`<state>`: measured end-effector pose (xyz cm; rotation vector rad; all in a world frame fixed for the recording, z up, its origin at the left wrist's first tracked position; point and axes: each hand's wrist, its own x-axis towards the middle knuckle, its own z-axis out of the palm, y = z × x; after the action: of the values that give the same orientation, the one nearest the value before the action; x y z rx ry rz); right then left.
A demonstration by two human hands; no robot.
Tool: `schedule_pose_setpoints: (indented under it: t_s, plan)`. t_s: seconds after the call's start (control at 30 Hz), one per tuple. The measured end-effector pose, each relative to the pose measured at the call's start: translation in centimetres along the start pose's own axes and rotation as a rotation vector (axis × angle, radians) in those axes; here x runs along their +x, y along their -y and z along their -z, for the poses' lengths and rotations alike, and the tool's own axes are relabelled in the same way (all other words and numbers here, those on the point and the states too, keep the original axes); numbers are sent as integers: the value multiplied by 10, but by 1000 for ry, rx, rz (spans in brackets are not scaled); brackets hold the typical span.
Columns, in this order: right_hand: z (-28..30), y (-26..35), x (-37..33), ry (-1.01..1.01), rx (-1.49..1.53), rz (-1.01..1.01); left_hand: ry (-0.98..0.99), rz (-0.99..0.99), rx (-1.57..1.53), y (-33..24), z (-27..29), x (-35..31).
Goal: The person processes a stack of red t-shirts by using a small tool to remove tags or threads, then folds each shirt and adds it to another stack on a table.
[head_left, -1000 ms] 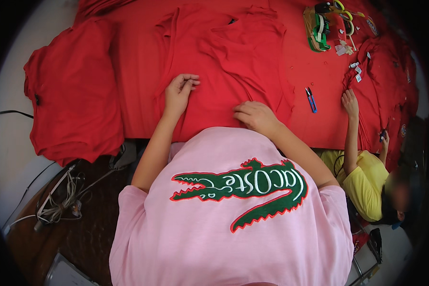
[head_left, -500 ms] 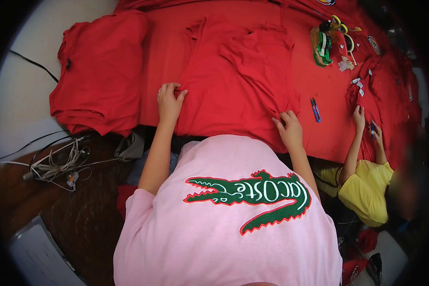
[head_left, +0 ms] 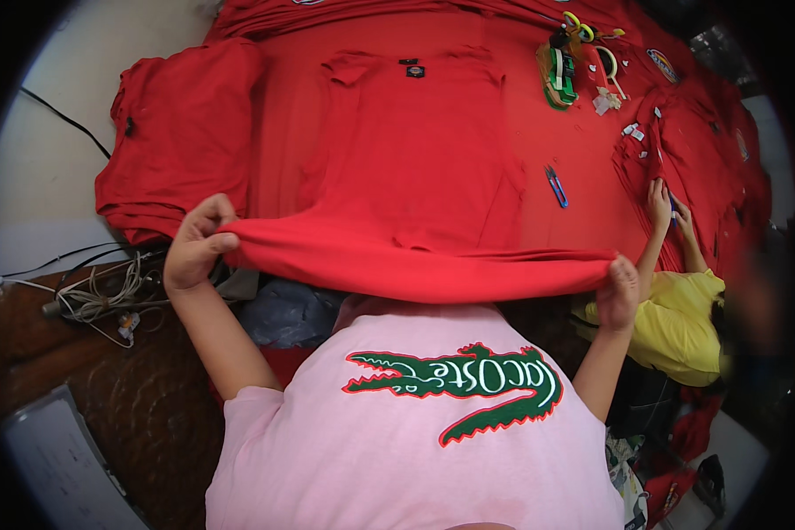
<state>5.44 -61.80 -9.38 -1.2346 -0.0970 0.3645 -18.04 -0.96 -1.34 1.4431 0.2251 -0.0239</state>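
Observation:
A red T-shirt [head_left: 420,159] lies face up on the red-covered table, its neckline with a small dark label at the far end. The near hem is lifted off the table and pulled taut sideways. My left hand [head_left: 201,246] pinches the hem's left end, and my right hand [head_left: 618,291] grips its right end. Between them the cloth hangs in a long folded band just in front of my body.
Left of the shirt is a stack of folded red shirts [head_left: 181,132]. Blue thread snips [head_left: 556,186] and a green tape dispenser [head_left: 557,77] lie to the right. Beyond them, a co-worker in a yellow top [head_left: 671,327] handles red cloth. Tangled cables [head_left: 106,296] lie at lower left.
Both hands have moved apart and toward me, raising and stretching the hem. The crumpled shirt now lies flatter, with its neckline and label showing.

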Motion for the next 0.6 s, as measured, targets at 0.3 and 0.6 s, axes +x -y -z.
schedule_pose_setpoints:
  t_s: [0.3, 0.6]
  plan:
    - [-62, 77, 188, -74, -270, 50, -351, -347, 216, -58, 35, 189]
    - [-93, -56, 185, 70, -713, 173, -267, -564, 623, 90, -49, 207]
